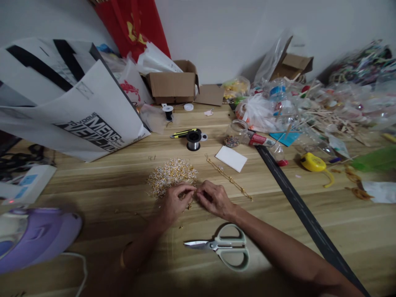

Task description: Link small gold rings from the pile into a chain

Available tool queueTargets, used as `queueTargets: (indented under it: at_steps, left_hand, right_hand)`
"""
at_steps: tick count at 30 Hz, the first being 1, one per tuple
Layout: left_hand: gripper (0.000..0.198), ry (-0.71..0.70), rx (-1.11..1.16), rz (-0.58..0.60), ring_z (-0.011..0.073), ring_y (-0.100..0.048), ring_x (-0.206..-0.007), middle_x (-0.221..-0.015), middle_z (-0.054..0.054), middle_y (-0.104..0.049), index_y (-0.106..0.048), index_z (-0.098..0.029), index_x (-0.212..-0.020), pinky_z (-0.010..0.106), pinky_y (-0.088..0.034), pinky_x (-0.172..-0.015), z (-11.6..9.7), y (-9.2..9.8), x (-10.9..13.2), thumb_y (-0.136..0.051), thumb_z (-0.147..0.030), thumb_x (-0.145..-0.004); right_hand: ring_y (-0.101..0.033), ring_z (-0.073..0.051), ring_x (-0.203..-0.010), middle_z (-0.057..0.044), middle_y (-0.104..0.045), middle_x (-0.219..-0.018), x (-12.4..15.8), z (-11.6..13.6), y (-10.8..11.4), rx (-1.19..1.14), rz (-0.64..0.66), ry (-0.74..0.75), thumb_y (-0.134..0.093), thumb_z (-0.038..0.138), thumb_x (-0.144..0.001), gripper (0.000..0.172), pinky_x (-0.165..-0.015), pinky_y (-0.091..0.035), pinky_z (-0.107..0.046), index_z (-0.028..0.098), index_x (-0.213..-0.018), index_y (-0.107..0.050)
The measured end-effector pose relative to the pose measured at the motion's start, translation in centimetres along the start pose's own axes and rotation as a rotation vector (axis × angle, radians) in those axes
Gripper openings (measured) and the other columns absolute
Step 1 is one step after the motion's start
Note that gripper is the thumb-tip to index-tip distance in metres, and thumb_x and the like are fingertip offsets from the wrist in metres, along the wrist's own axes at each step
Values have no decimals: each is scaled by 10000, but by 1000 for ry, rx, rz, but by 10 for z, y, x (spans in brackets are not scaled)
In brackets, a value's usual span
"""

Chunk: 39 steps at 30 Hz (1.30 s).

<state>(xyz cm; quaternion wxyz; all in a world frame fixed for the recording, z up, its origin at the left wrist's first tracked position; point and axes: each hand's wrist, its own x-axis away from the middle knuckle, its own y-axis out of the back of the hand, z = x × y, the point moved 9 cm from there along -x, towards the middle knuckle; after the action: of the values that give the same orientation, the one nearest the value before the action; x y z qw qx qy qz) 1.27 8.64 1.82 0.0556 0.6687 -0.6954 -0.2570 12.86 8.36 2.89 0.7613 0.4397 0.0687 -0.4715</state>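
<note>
Both hands meet at the near edge of a pile of small gold and silver jewellery findings (171, 175). My left hand (176, 202) pinches with thumb and forefinger, and what sits between them is too small to name. Fingertip to fingertip with it, my right hand (215, 200) is closed in a pinch as well, its contents hidden. A few tiny gold pieces (189, 206) lie under the hands. To the right of them stretches a thin gold chain (230, 178). Scissors (216, 246) with pale green handles rest on the wood nearer to me, blades pointing left.
Beyond the pile stand a wire spool (193, 141), a yellow-black cutter (182, 133), a white card (231, 158) and a bead jar (236, 133). A large paper bag (83, 107) and purple appliance (40, 237) occupy the left. Plastic clutter and a yellow tape measure (313, 162) lie right.
</note>
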Motion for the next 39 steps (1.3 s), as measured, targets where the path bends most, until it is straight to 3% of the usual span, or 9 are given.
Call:
queueTargets:
  at_steps: [5, 22, 39]
  left_hand:
    - [114, 68, 63, 24, 152, -651, -730, -792, 58, -703, -685, -149, -785, 251, -515, -695, 10, -2, 1, -577, -165, -752]
    - [75, 206, 206, 10, 154, -633, -694, -727, 54, -687, -688, -149, -709, 243, -493, -661, 14, 0, 0, -621, -177, -695]
    - [42, 233, 225, 49, 136, -613, -643, -670, 35, -664, -651, -143, -664, 229, -489, -627, 12, -2, -2, -627, -175, -677]
  right_hand:
    - [-513, -129, -647, -37, -567, -737, 0, -1, -1, 11, 12, -9, -471, 171, -870, 70, -586, -393, -231, 173, -836, -532]
    - [-540, -130, -677, -44, -580, -750, -1, -1, 1, -50, 11, -16, -473, 194, -890, 96, -609, -419, -227, 171, -844, -554]
    - [-562, -140, -701, -54, -599, -777, -2, -1, -1, -76, 34, -15, -491, 216, -892, 88, -632, -442, -238, 176, -853, -559]
